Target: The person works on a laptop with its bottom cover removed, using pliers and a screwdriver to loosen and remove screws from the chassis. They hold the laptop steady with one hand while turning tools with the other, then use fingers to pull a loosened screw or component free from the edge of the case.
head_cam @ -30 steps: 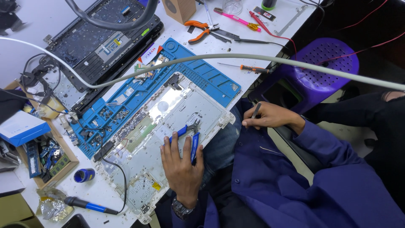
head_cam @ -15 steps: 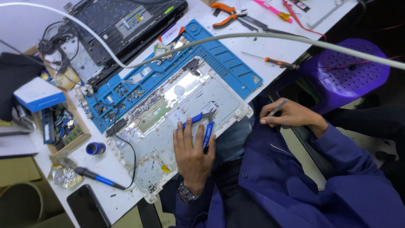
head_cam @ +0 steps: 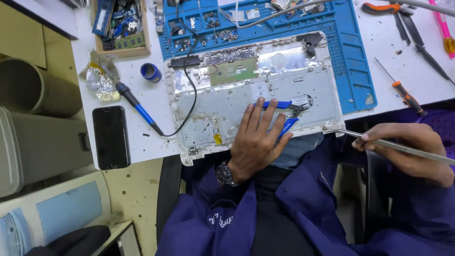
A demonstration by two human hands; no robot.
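We see a white worktable [head_cam: 142, 99] carrying a blue ridged repair mat [head_cam: 353, 61] and an opened silver-white laptop base [head_cam: 256, 95] at its near edge. Our left hand [head_cam: 258, 142] lies flat, fingers spread, on blue-handled pliers [head_cam: 284, 114] atop that base. Our right hand [head_cam: 410, 151], off the table's edge, pinches a thin metal rod [head_cam: 403, 148].

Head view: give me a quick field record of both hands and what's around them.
left hand: flat on the blue-handled pliers, on the opened laptop shell
right hand: grips a thin metal pry tool, tip at the shell's near right corner
blue mat: under the shell's far edge
left of shell: soldering iron, black phone
right of mat: orange-handled screwdriver
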